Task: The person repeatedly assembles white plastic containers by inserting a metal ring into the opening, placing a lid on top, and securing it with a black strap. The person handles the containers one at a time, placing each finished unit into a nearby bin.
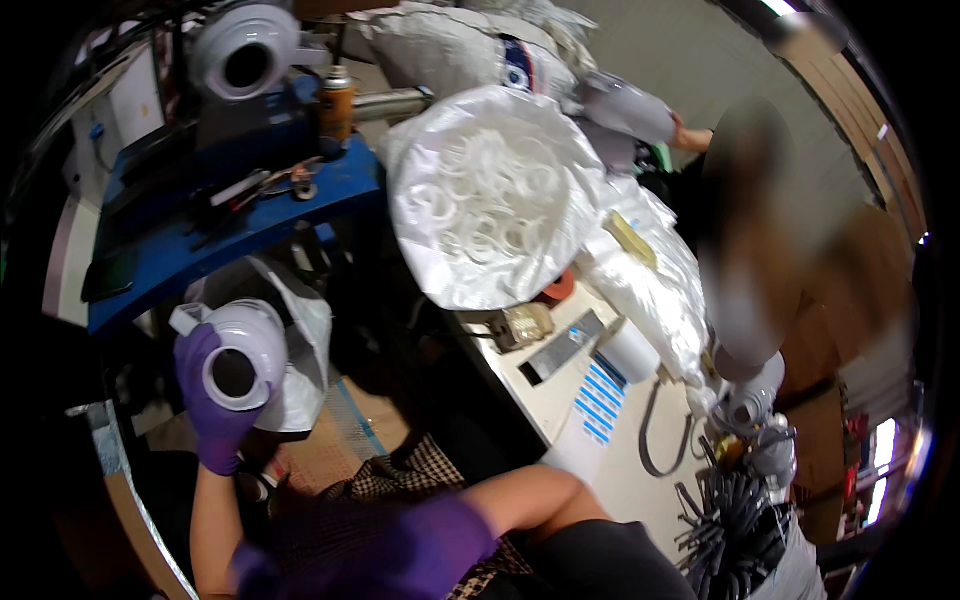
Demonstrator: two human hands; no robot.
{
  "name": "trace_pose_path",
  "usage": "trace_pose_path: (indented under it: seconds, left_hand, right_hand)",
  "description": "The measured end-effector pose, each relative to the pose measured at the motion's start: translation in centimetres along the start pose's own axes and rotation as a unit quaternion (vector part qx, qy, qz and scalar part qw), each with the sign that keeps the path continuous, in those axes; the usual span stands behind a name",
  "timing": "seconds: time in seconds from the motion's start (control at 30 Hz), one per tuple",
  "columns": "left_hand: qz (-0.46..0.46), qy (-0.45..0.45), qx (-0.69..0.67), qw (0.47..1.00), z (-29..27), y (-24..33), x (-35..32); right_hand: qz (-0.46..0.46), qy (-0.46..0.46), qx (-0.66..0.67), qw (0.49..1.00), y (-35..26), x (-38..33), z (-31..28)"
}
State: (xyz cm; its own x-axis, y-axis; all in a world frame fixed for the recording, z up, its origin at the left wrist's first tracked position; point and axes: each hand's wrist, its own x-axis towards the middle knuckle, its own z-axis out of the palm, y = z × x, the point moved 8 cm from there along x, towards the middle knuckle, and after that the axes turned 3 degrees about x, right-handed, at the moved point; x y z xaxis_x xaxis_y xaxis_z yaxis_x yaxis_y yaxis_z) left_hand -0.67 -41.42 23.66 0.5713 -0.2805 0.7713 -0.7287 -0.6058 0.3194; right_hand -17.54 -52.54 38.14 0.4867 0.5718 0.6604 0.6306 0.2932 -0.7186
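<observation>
In a purple glove, my left hand is closed around a light grey plastic housing with a dark round opening and a side tab. The housing is held up in front of an open white sack on the left. Close to my body is my right hand, also gloved in purple. Motion smears it, so its fingers and anything in them cannot be made out. A similar grey housing sits at the far end of the blue bench.
A white bag of clear plastic rings stands on the white table, near a tape roll, a blue-striped label sheet and a bundle of dark tubes. Across it, another person's hand touches a grey part. An orange can stands by the bench.
</observation>
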Motion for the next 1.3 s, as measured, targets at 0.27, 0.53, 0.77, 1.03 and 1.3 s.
trace_pose_path:
  seconds: [0.27,0.53,0.77,1.03,1.3]
  left_hand:
    - [0.041,0.024,-0.08,0.996,0.3,2.7,-0.4]
    - [0.014,-0.063,-0.109,0.992,1.3,3.8,-0.5]
    - [0.01,-0.075,-0.112,0.991,1.3,3.7,-1.2]
    - [0.012,-0.101,-0.134,0.986,3.6,4.6,-1.9]
    - [0.025,-0.104,-0.092,0.99,3.7,5.2,-2.6]
  right_hand:
    - [0.368,0.158,-0.748,0.529,6.6,-20.4,-34.1]
    - [0.341,0.063,-0.799,0.491,8.6,-22.0,-36.0]
    - [0.221,0.282,-0.409,0.839,5.4,-11.9,-19.1]
    - [0.254,0.155,-0.306,0.904,12.5,-8.2,-6.6]
    - [0.324,0.119,-0.507,0.79,15.8,-7.8,-5.3]
